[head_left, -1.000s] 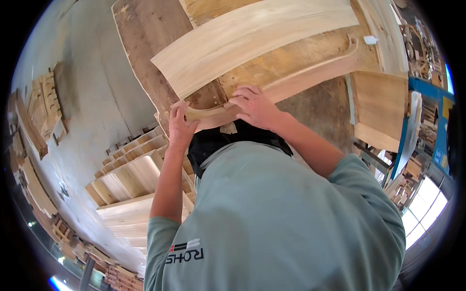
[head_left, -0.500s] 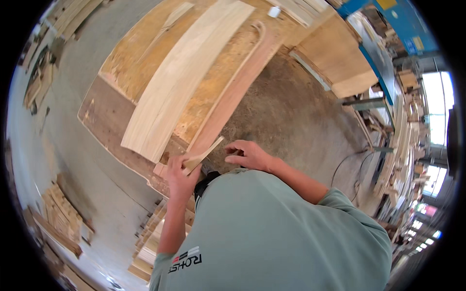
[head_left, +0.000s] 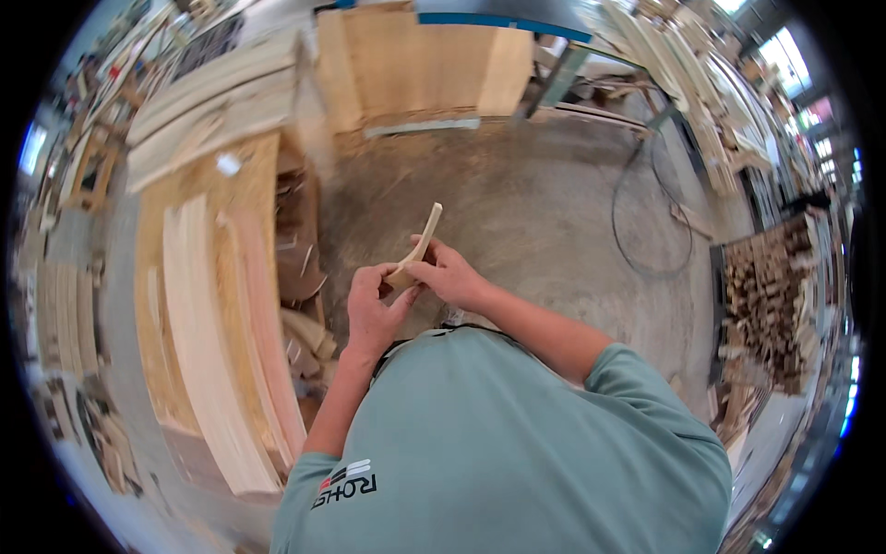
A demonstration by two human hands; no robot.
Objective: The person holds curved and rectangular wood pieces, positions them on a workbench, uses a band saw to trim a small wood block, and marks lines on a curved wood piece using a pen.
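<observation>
A small curved piece of light wood (head_left: pixel 428 231) is held in front of my waist, its thin end pointing up and away from me. My left hand (head_left: pixel 371 305) pinches its lower, wider end. My right hand (head_left: pixel 449 273) grips the same piece a little higher up, fingers curled around it. Both hands are close together, and part of the piece is hidden behind the fingers. To the left, a long pale board (head_left: pixel 205 351) lies on a plywood-topped workbench (head_left: pixel 152 277), beside a narrower pinkish strip (head_left: pixel 261 323).
Wood offcuts (head_left: pixel 300 240) lie under the bench's right side. Ahead stands a wooden panel box (head_left: pixel 420 69) by a blue-edged machine table (head_left: pixel 503 20). A black cable (head_left: pixel 620 235) loops over the floor at right, near a stack of wood blocks (head_left: pixel 771 305).
I have turned right, so the bench now sits at my left. My right hand has come over and taken hold of the curved wood piece, which my left hand held before.
</observation>
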